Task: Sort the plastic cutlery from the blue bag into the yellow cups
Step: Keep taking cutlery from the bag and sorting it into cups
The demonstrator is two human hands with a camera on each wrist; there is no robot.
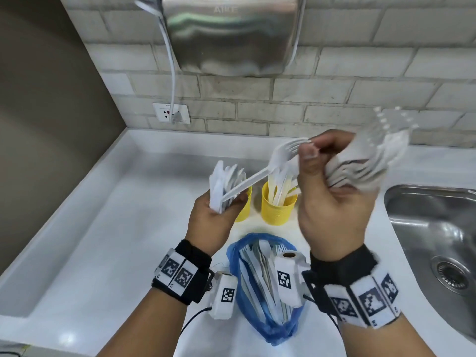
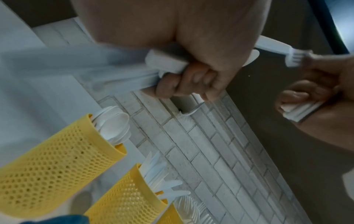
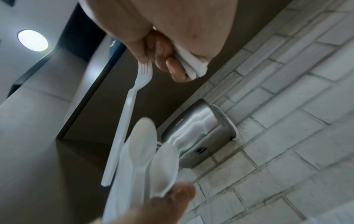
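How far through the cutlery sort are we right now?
Partly done: the yellow cups already hold white cutlery, spoons in one and knives in another in the left wrist view. In hand: the left hand grips a mixed bundle, the right hand holds a stack of forks and pinches the tines of a single fork. Left: the blue bag still contains cutlery.

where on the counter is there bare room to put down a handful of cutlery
Bare counter lies left of the yellow cups, toward the corner wall. A narrower strip runs between the blue bag and the sink. Crowded: the middle, around cups and bag.
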